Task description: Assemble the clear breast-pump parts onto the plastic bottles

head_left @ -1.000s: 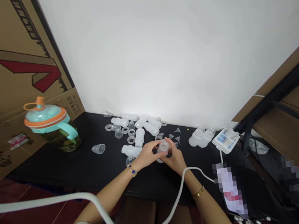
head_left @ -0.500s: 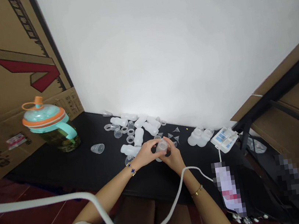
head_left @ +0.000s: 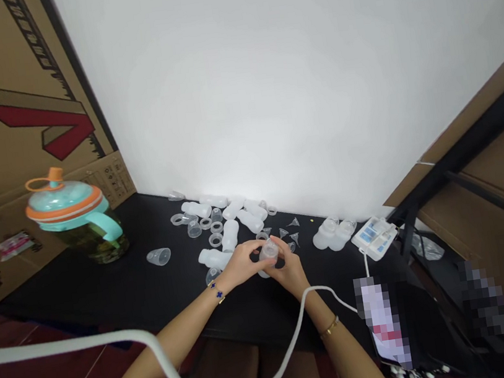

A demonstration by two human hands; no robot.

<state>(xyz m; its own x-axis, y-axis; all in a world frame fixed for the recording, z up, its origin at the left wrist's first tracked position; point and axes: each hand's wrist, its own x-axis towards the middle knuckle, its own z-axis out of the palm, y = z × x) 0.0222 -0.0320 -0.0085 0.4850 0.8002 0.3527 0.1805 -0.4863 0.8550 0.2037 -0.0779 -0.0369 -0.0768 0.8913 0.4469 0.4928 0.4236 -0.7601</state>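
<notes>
Between my two hands is a small baby bottle [head_left: 269,251] with a clear top, held over the black table. My left hand [head_left: 244,262] grips it from the left, thumb and fingers curled round the upper part. My right hand [head_left: 290,266] closes on it from the right. The lower end of the bottle is partly hidden by my fingers. Beyond my hands lie several white bottle bodies [head_left: 229,236], clear ring collars [head_left: 215,240], clear caps [head_left: 194,228] and small clear nipples [head_left: 295,239].
A teal and orange jug [head_left: 78,216] stands at the left, near a lone clear cap [head_left: 159,256]. Two assembled bottles [head_left: 334,233] lie at the right beside a white power strip [head_left: 375,237]. A phone [head_left: 384,327] and a white cable [head_left: 300,332] are closer to me.
The view has shifted slightly, so everything sits a little further left. Both hands keep hold of the bottle, with almost the same grip.
</notes>
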